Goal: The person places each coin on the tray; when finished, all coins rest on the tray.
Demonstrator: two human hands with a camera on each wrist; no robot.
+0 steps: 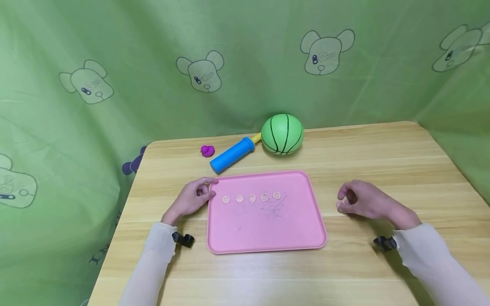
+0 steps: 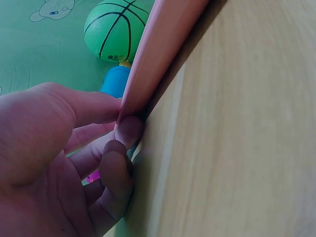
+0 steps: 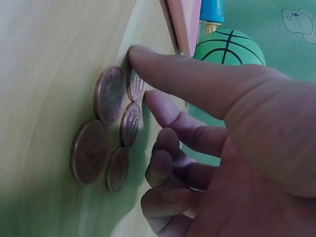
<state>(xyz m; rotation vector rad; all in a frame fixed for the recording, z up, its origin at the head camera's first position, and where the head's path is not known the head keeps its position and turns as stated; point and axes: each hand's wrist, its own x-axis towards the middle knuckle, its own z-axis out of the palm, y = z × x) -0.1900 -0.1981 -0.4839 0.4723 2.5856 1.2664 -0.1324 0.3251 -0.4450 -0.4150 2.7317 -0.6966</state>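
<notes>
A pink tray (image 1: 264, 231) lies on the wooden table with a row of several round copper-coloured coins (image 1: 252, 198) across its upper half. At the tray's far left corner my left hand (image 1: 193, 196) pinches the rim between thumb and finger, as the left wrist view shows. To the right of the tray, my right hand (image 1: 365, 199) is low over a cluster of coins (image 3: 109, 95) lying flat on the table. Its thumb and index fingertips are at opposite edges of one coin (image 3: 137, 88), partly covered by the thumb. The other fingers curl in beside the cluster.
Behind the tray are a purple rubber duck (image 1: 207, 151), a blue pump (image 1: 232, 156) with a yellow end, and a green ball (image 1: 282, 134) with black lines. A green curtain (image 1: 252, 51) with printed bear heads hangs behind the table (image 1: 367, 148).
</notes>
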